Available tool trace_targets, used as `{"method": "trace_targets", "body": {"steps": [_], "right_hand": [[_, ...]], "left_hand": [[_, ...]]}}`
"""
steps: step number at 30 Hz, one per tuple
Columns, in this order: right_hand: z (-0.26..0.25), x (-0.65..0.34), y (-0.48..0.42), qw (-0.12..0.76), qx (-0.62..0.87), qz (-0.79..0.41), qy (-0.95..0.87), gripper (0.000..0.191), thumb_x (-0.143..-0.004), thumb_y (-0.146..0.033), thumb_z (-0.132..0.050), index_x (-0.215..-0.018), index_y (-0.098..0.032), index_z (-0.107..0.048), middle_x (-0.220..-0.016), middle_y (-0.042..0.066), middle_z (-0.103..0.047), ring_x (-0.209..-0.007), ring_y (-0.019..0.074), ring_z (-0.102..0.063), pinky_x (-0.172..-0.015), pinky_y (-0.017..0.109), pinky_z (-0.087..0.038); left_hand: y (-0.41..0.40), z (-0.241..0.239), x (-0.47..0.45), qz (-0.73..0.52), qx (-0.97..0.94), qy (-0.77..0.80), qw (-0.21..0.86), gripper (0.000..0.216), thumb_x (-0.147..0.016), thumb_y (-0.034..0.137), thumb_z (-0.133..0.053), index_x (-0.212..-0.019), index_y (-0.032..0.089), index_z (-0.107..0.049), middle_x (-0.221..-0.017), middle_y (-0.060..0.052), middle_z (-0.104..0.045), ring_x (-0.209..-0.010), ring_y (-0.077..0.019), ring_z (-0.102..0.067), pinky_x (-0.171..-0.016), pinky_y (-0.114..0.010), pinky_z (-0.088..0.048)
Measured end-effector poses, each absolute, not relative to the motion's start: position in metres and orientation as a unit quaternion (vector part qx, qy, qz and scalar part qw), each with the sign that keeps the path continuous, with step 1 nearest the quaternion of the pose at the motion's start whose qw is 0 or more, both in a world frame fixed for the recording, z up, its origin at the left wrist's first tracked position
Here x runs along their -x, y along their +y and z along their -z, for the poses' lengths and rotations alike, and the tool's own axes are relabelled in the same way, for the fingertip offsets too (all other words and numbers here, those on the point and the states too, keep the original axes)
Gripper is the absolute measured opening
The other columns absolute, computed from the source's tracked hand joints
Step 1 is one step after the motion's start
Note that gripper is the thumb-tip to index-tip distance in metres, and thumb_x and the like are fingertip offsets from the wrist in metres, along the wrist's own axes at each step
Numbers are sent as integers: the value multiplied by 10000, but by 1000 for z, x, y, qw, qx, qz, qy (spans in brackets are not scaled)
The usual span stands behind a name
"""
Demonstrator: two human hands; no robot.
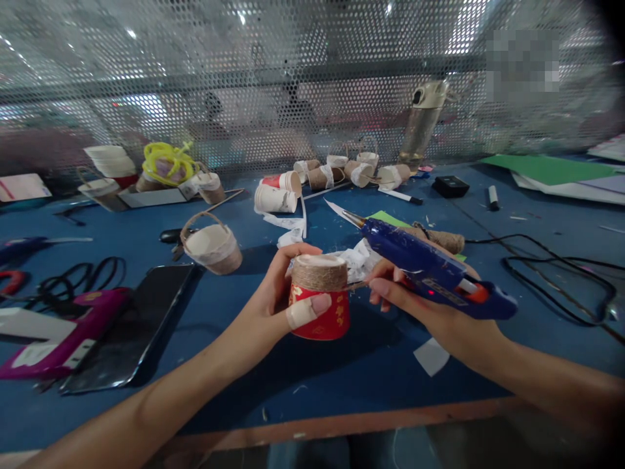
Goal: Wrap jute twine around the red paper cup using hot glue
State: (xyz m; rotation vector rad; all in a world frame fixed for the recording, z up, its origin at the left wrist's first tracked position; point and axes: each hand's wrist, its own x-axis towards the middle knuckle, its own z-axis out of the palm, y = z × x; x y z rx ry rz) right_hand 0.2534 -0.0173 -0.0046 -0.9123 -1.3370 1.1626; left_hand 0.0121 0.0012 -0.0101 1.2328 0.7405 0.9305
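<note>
Centrally, cup: a red paper cup (pixel 322 306) with gold print, held base-up just above the blue table (pixel 342 378), between the two hands and close to the person.
Cup surface: brown twine is wound in tight turns around its upper band; the red below is bare, and the flat base on top shows pale.
Left hand: the left hand (pixel 273 306) grasps the cup, fingers curled behind it and the thumb, which wears a bandage (pixel 300 314), pressed across the front. This grip seems to steady the cup and leave the twine band open to the other hand.
Right hand: the right hand (pixel 420 306) is closed around a blue glue gun (pixel 430 267), nozzle pointing up and away from the cup. Its fingertips also pinch a loose strand of twine (pixel 356 285) running to the cup's side, probably to hold it taut.
Twine roll: a roll of twine (pixel 439 240) lies on the table just behind the gun.
Cord: a black cord (pixel 547 260) loops away to the right.
Nearby: a wrapped cup with a handle (pixel 213 246) stands to the left, beside a dark phone (pixel 131 326).
Rear: more wrapped cups (pixel 342 170) lie by the mesh screen (pixel 293 65), near a bottle (pixel 422 124).
</note>
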Motion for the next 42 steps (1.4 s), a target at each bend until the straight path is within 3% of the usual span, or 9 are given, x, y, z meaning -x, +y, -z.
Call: {"method": "trace_targets", "body": {"steps": [6,13,24,36,42], "right_hand": [[0,-254,-16,520,381,-512,-568,270,-857,-219,-884,-754,-251,-636,-785,-85,-729,-684,75,-696,-710,177,-622],[6,-257,-11,491,423,-500,-574,254,-885,-367,-861,-767,-265,-660,-757,-70,-750,-725,105,-725,-790,212,-610],[10,-254,-10,492,441,-496,-563,295,-864,-441,-864,-752,-257,-664,-757,-33,-742,-773,169,-703,-827,317,-568],[-4,-247,-9,492,426,-506,-566,257,-819,-272,-859,-714,-265,-624,-693,-57,-655,-703,160,-711,-758,302,-647],[9,-244,-9,530,417,-506,-538,322,-762,-472,-898,-778,-290,-632,-765,-37,-692,-716,190,-725,-755,358,-677]], "left_hand": [[-1,8,-15,-428,-520,305,674,326,-893,287,-868,-1120,328,-637,-1057,74,-742,-895,-92,-677,-757,-167,-549],[2,12,-13,-416,-531,280,683,280,-946,240,-809,-1137,341,-630,-1072,77,-694,-915,-89,-656,-760,-157,-569],[1,17,-13,-422,-540,271,676,286,-952,239,-798,-1160,351,-638,-1100,56,-696,-959,-104,-666,-819,-164,-566],[-2,16,-17,-430,-536,283,669,310,-899,281,-845,-1127,334,-641,-1092,31,-705,-956,-156,-669,-826,-237,-577],[-3,18,-19,-426,-534,286,672,316,-905,270,-828,-1145,351,-640,-1147,23,-708,-993,-181,-689,-830,-247,-576]]}}
